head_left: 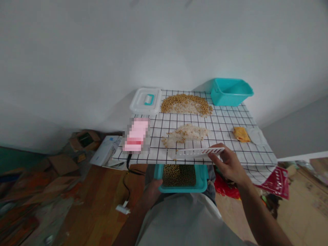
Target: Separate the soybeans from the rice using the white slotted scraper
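Observation:
My left hand [153, 188] grips the left side of a teal bin [180, 189] below the table's front edge. Inside the bin lie yellowish beans [176, 168] and darker green beans [182, 179]. My right hand [228, 163] is closed around the right end of a white slotted plastic piece [196, 152], which is tilted at the front edge of the table. Just beyond it lies a loose pile of white grains [189, 131] with some tan beans mixed in. Farther back, tan beans [183, 99] form an arc around more white grains.
The table [222, 126] has a black-and-white grid cloth. On it stand a teal tub [230, 95], a white lid [146, 101], a pink blurred-out item [137, 134] and a folded yellow cloth [241, 134]. Cardboard boxes [61, 164] crowd the floor at left. A cable [125, 184] hangs down.

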Demonstrator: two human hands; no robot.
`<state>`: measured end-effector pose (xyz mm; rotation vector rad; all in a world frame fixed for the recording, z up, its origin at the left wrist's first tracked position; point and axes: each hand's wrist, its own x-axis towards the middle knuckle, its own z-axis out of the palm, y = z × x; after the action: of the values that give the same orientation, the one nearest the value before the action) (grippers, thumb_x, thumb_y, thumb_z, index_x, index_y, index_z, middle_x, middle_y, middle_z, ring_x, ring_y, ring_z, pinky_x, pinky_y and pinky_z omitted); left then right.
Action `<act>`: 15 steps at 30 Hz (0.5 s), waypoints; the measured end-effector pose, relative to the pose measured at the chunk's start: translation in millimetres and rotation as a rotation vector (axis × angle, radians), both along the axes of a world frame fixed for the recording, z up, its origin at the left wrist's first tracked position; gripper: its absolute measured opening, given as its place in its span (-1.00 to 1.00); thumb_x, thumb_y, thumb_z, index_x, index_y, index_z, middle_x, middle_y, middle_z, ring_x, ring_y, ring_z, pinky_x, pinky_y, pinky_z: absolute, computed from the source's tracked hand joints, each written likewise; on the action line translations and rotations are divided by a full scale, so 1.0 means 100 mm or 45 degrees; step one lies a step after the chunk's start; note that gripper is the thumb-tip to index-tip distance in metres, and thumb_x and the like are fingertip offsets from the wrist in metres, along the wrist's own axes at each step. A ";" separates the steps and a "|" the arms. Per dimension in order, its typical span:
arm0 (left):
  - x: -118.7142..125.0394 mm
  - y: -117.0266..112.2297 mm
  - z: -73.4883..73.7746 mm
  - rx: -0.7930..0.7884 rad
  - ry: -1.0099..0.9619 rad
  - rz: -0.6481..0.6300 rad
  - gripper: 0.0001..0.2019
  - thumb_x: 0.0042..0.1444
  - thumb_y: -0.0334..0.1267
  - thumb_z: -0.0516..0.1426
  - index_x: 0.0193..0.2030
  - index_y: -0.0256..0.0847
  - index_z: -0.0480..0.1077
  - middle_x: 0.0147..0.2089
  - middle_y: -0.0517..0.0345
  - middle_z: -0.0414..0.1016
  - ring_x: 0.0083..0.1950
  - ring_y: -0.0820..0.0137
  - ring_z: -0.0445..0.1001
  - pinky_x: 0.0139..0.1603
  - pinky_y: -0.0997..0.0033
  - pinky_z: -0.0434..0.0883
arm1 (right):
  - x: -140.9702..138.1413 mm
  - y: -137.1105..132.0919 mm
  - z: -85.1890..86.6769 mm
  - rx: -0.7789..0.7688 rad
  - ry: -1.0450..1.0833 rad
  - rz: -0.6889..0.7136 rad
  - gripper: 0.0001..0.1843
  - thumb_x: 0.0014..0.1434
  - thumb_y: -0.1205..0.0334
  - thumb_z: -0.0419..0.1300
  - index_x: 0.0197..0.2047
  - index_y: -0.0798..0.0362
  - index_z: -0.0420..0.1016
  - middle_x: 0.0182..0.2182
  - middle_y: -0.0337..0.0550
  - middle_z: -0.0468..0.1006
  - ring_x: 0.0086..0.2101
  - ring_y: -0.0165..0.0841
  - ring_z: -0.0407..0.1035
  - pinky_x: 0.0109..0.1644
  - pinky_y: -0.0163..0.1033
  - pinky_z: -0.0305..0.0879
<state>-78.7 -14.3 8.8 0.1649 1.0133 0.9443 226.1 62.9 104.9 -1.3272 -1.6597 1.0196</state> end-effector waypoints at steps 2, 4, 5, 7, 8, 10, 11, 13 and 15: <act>0.00 0.00 0.02 -0.006 0.006 -0.013 -0.79 -0.06 -0.20 0.29 -0.29 -0.27 0.62 -0.21 -0.09 0.73 0.11 -0.01 0.57 0.24 0.12 0.39 | 0.01 0.00 0.01 0.009 -0.007 -0.002 -0.80 0.30 0.04 0.21 -0.09 -0.05 0.49 -0.23 -0.11 0.57 -0.23 -0.22 0.47 -0.15 -0.13 0.45; -0.01 0.00 0.02 0.005 0.013 -0.014 -0.80 -0.07 -0.21 0.31 -0.28 -0.23 0.62 -0.21 -0.03 0.73 0.10 0.02 0.57 0.26 0.16 0.38 | 0.01 -0.01 0.02 0.014 -0.018 0.005 -0.81 0.31 0.05 0.21 -0.09 -0.06 0.50 -0.23 -0.11 0.57 -0.23 -0.23 0.47 -0.15 -0.14 0.45; -0.01 0.00 0.02 0.011 0.015 -0.015 -0.79 -0.09 -0.22 0.32 -0.27 -0.21 0.62 -0.22 -0.01 0.73 0.10 0.03 0.57 0.26 0.18 0.37 | 0.00 -0.01 0.03 0.014 -0.025 0.012 -0.82 0.31 0.06 0.21 -0.10 -0.06 0.50 -0.23 -0.11 0.57 -0.23 -0.23 0.47 -0.15 -0.14 0.45; -0.02 0.00 0.01 0.010 0.018 -0.021 -0.78 -0.09 -0.21 0.33 -0.26 -0.20 0.62 -0.22 0.00 0.73 0.11 0.02 0.57 0.26 0.16 0.37 | 0.00 -0.03 0.06 0.015 -0.033 0.026 -0.83 0.31 0.07 0.20 -0.11 -0.06 0.51 -0.24 -0.11 0.57 -0.24 -0.23 0.48 -0.15 -0.14 0.45; -0.03 -0.01 -0.01 0.005 0.022 -0.026 -0.78 -0.07 -0.19 0.32 -0.25 -0.20 0.62 -0.22 -0.01 0.73 0.11 0.01 0.57 0.25 0.14 0.38 | -0.01 -0.04 0.07 0.013 -0.035 0.035 -0.83 0.31 0.07 0.20 -0.11 -0.06 0.51 -0.24 -0.12 0.57 -0.25 -0.24 0.48 -0.16 -0.14 0.46; -0.03 -0.02 -0.04 -0.001 0.029 -0.040 -0.74 -0.03 -0.16 0.30 -0.21 -0.22 0.61 -0.22 -0.04 0.73 0.11 -0.02 0.57 0.22 0.10 0.40 | -0.01 -0.08 0.10 -0.014 -0.049 0.064 -0.83 0.31 0.07 0.21 -0.10 -0.06 0.51 -0.25 -0.12 0.58 -0.26 -0.24 0.48 -0.17 -0.14 0.48; -0.03 -0.03 -0.07 0.007 0.038 -0.039 -0.72 -0.03 -0.15 0.30 -0.17 -0.22 0.61 -0.22 -0.04 0.73 0.12 -0.02 0.56 0.21 0.09 0.40 | -0.01 -0.09 0.11 -0.038 -0.055 0.080 -0.82 0.31 0.07 0.21 -0.09 -0.07 0.51 -0.24 -0.11 0.59 -0.25 -0.23 0.49 -0.18 -0.14 0.49; -0.04 -0.04 -0.11 0.036 0.070 -0.020 -0.71 -0.07 -0.17 0.32 -0.18 -0.20 0.61 -0.23 -0.01 0.72 0.15 -0.02 0.54 0.22 0.12 0.40 | 0.01 -0.13 0.13 -0.078 -0.046 0.085 -0.80 0.30 0.05 0.21 -0.08 -0.07 0.52 -0.21 -0.09 0.60 -0.22 -0.21 0.50 -0.23 -0.16 0.51; -0.05 -0.04 -0.15 0.055 0.111 -0.002 -0.78 -0.15 -0.23 0.36 -0.30 -0.17 0.61 -0.27 0.02 0.72 0.17 0.01 0.52 0.23 0.19 0.37 | 0.05 -0.14 0.12 -0.074 -0.022 0.015 -0.79 0.29 0.04 0.22 -0.08 -0.07 0.52 -0.22 -0.09 0.60 -0.22 -0.19 0.51 -0.29 -0.17 0.50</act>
<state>-83.7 -18.6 -6.3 0.2446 1.0730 0.9652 230.7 49.1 116.7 -1.3690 -1.6635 1.0729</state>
